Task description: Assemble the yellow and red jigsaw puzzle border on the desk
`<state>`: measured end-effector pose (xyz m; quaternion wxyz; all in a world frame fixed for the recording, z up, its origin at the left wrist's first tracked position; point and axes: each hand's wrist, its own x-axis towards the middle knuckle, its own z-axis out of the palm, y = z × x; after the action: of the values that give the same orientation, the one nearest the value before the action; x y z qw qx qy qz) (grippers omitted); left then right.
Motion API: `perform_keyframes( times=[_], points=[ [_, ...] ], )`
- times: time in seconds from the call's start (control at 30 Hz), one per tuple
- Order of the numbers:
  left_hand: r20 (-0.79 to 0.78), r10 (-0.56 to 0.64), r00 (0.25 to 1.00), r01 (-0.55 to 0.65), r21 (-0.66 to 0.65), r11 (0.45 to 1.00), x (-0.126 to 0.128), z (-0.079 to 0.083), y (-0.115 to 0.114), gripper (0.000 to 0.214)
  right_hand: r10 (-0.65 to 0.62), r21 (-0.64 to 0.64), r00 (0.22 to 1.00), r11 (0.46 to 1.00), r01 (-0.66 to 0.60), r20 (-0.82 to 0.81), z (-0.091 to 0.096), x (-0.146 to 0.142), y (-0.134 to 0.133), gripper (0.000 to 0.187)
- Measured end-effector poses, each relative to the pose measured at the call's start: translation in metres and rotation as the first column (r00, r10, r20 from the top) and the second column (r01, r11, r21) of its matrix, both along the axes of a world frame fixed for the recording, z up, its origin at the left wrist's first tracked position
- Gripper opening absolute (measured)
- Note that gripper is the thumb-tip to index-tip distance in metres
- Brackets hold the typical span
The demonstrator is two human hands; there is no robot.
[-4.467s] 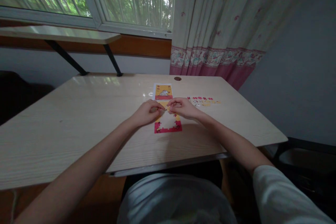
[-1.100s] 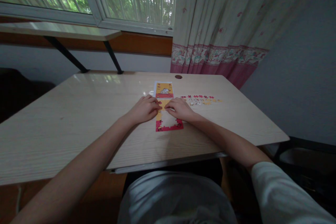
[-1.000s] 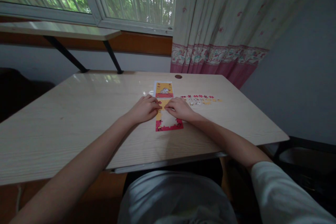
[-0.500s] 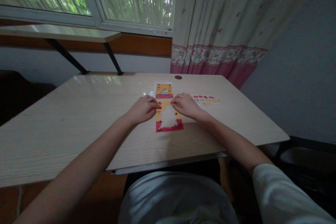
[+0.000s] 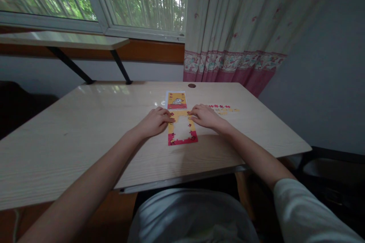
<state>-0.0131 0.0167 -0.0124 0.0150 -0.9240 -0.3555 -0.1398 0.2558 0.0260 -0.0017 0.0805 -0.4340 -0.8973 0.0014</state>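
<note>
A partly assembled jigsaw puzzle point(image 5: 182, 142) lies flat on the table, its yellow and red border surrounding a bare middle. My left hand point(image 5: 156, 122) is at its upper left edge, fingers bent and closed against the border pieces. Opposite it, my right hand point(image 5: 205, 116) grips the upper right edge with thumb and fingertips. Just beyond the puzzle is a picture card point(image 5: 176, 100) in yellow and red with a white cartoon animal. Loose puzzle pieces point(image 5: 228, 110) lie in rows right of my right hand, partly hidden by it.
The pale wooden table point(image 5: 99, 133) has a round cable hole point(image 5: 192, 85) near its back edge. A raised shelf point(image 5: 65, 40) on black supports stands at the back left. Beyond are a window and a floral curtain point(image 5: 228, 60). A dark chair point(image 5: 336, 174) is at the right.
Both hands stay at the puzzle's upper edges, with their fingertips slightly shifted along the border. The right fingertips now sit a little farther out. The whole view has tilted slightly.
</note>
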Motion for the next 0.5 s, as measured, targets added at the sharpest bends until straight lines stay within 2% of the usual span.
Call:
perform_keyframes(
  times=[0.17, 0.27, 0.37, 0.5],
  points=[
    [-0.003, -0.002, 1.000, 0.002, -0.006, 1.000, 0.002, 0.003, -0.003, 0.036, 0.028, -0.002, 0.998, 1.000, -0.028, -0.056, 0.000, 0.003, 0.002, 0.029],
    [0.020, 0.027, 0.999, -0.026, -0.010, 1.000, 0.001, 0.004, -0.002, 0.035, 0.003, 0.017, 0.995, 1.000, -0.001, -0.104, 0.007, 0.012, 0.006, 0.023],
    [0.029, 0.054, 0.998, -0.054, 0.000, 0.999, -0.002, 0.005, 0.000, 0.033, -0.078, 0.036, 0.987, 0.996, 0.084, -0.140, 0.017, 0.032, 0.014, 0.019],
    [0.004, 0.076, 0.997, -0.076, 0.012, 0.997, -0.008, 0.005, 0.004, 0.032, -0.244, -0.011, 0.960, 0.969, 0.245, -0.140, 0.027, 0.075, 0.030, 0.016]
  ],
)
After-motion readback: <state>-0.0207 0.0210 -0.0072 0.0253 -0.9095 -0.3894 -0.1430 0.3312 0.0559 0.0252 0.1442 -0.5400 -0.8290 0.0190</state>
